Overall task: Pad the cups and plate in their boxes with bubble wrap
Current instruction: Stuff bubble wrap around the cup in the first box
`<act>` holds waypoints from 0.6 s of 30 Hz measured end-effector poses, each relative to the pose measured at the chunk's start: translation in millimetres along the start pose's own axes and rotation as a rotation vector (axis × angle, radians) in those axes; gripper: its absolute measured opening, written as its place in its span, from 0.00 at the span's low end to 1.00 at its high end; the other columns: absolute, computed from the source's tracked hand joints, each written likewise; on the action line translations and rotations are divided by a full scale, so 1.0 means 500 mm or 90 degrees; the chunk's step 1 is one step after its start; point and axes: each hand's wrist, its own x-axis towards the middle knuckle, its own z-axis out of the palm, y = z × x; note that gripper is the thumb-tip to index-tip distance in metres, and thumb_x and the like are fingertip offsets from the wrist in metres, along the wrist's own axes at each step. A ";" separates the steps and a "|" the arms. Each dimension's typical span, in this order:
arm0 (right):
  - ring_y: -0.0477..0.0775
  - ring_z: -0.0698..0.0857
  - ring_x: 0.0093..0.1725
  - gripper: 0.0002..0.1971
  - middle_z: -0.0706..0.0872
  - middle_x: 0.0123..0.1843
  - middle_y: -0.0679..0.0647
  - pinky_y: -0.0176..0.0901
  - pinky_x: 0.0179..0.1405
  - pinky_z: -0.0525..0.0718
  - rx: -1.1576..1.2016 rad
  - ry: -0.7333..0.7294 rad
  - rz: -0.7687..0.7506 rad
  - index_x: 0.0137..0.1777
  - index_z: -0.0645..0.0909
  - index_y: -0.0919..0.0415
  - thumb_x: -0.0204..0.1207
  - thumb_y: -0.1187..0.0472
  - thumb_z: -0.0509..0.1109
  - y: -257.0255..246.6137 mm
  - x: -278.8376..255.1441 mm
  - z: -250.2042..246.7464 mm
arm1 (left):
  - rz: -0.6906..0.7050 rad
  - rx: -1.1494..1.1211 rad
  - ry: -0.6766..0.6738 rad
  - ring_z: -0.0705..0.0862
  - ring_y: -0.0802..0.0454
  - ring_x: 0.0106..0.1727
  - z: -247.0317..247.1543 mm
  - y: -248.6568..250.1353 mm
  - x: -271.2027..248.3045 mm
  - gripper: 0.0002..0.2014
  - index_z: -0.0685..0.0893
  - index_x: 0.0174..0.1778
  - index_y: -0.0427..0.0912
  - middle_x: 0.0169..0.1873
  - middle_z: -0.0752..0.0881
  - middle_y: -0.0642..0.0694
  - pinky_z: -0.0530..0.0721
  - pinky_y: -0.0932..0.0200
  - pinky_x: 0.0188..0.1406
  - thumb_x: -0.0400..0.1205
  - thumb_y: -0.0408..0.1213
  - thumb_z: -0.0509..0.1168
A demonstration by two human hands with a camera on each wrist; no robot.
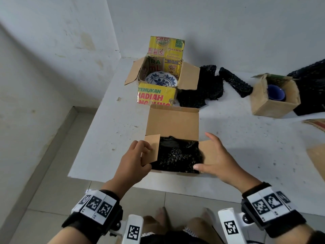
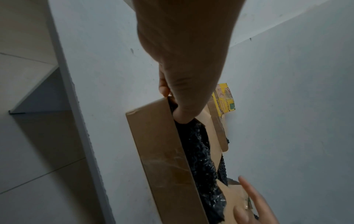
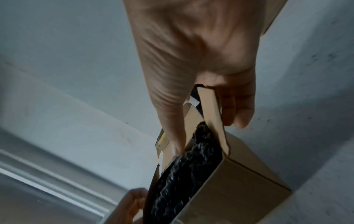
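A brown cardboard box point(image 1: 173, 124) stands near the table's front edge, stuffed with black bubble wrap point(image 1: 177, 155). My left hand point(image 1: 135, 159) grips the box's left flap point(image 1: 152, 149), tilted inward over the wrap. My right hand point(image 1: 218, 159) lies with straight fingers against the right flap point(image 1: 207, 152), its thumb along the front rim. The left wrist view shows the box point(image 2: 164, 151), the wrap point(image 2: 201, 159) and my left hand point(image 2: 182, 68). The right wrist view shows the flap point(image 3: 210, 109) between my right hand's point(image 3: 191, 53) thumb and fingers.
A yellow box point(image 1: 156, 95) holding a blue-and-white plate point(image 1: 161, 80) stands behind. At the right, a small brown box point(image 1: 270, 106) holds a blue cup point(image 1: 275, 93). Loose black bubble wrap point(image 1: 200, 87) lies between them, more at the far right point(image 1: 313, 85). Flat cardboard point(image 1: 316, 155) lies at the right edge.
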 end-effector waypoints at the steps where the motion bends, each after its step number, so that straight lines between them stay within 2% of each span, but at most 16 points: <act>1: 0.47 0.70 0.63 0.54 0.63 0.65 0.46 0.39 0.60 0.70 -0.062 0.000 -0.019 0.81 0.49 0.40 0.63 0.56 0.83 -0.006 0.001 0.007 | 0.007 0.008 -0.003 0.76 0.59 0.29 -0.001 -0.001 0.000 0.21 0.74 0.51 0.51 0.47 0.74 0.58 0.71 0.71 0.29 0.68 0.28 0.70; 3: 0.50 0.79 0.48 0.54 0.66 0.62 0.50 0.39 0.44 0.80 -0.215 0.032 -0.070 0.79 0.44 0.37 0.64 0.53 0.82 -0.013 0.002 0.026 | 0.024 0.023 -0.008 0.77 0.60 0.32 -0.005 -0.006 -0.002 0.21 0.73 0.51 0.54 0.45 0.75 0.60 0.71 0.73 0.30 0.69 0.31 0.72; 4: 0.50 0.80 0.39 0.54 0.68 0.61 0.52 0.38 0.35 0.82 -0.280 0.060 -0.101 0.79 0.43 0.37 0.64 0.53 0.81 -0.011 0.002 0.037 | 0.038 0.031 -0.009 0.77 0.60 0.34 -0.007 -0.009 -0.003 0.21 0.73 0.51 0.55 0.43 0.76 0.60 0.71 0.73 0.30 0.70 0.34 0.74; 5: 0.48 0.78 0.32 0.53 0.70 0.59 0.54 0.36 0.26 0.79 -0.329 0.091 -0.129 0.78 0.43 0.37 0.64 0.54 0.80 -0.010 0.002 0.047 | 0.053 0.035 -0.010 0.76 0.59 0.35 -0.009 -0.013 -0.004 0.21 0.73 0.51 0.56 0.41 0.76 0.60 0.71 0.73 0.30 0.70 0.37 0.76; 7: 0.42 0.67 0.22 0.52 0.73 0.53 0.57 0.29 0.16 0.65 -0.373 0.162 -0.183 0.79 0.49 0.44 0.62 0.59 0.80 -0.008 0.001 0.066 | 0.078 0.023 -0.008 0.76 0.60 0.37 -0.012 -0.021 -0.006 0.21 0.74 0.50 0.56 0.36 0.76 0.60 0.70 0.73 0.32 0.68 0.43 0.78; 9: 0.40 0.57 0.20 0.51 0.74 0.46 0.56 0.26 0.15 0.55 -0.380 0.219 -0.227 0.79 0.56 0.49 0.59 0.64 0.80 -0.013 0.003 0.078 | 0.099 0.003 -0.003 0.76 0.60 0.37 -0.013 -0.028 -0.006 0.22 0.75 0.49 0.58 0.34 0.75 0.60 0.71 0.73 0.32 0.66 0.49 0.79; 10: 0.40 0.56 0.21 0.50 0.73 0.44 0.56 0.26 0.15 0.53 -0.382 0.235 -0.237 0.79 0.58 0.51 0.58 0.65 0.80 -0.013 0.005 0.084 | 0.113 -0.001 0.001 0.77 0.60 0.37 -0.013 -0.031 -0.005 0.22 0.76 0.48 0.58 0.34 0.75 0.61 0.73 0.72 0.33 0.64 0.54 0.78; 12: 0.43 0.59 0.22 0.48 0.72 0.41 0.55 0.27 0.14 0.52 -0.385 0.248 -0.239 0.79 0.58 0.53 0.59 0.64 0.78 -0.015 0.007 0.092 | 0.141 -0.005 0.008 0.77 0.57 0.37 -0.013 -0.038 -0.003 0.23 0.79 0.49 0.56 0.34 0.75 0.62 0.76 0.70 0.34 0.63 0.63 0.73; 16: 0.44 0.66 0.26 0.38 0.72 0.44 0.52 0.29 0.15 0.61 -0.362 0.234 -0.240 0.79 0.56 0.54 0.71 0.50 0.69 -0.013 0.001 0.087 | 0.184 -0.004 0.002 0.79 0.58 0.39 -0.021 -0.049 0.001 0.22 0.84 0.51 0.51 0.35 0.76 0.62 0.80 0.65 0.37 0.69 0.61 0.68; 18: 0.44 0.70 0.31 0.38 0.73 0.49 0.51 0.28 0.19 0.66 -0.368 0.185 -0.271 0.79 0.55 0.53 0.72 0.41 0.62 -0.010 -0.005 0.079 | 0.192 -0.005 -0.005 0.78 0.62 0.40 -0.023 -0.052 0.005 0.20 0.85 0.51 0.51 0.35 0.75 0.64 0.81 0.65 0.38 0.70 0.59 0.67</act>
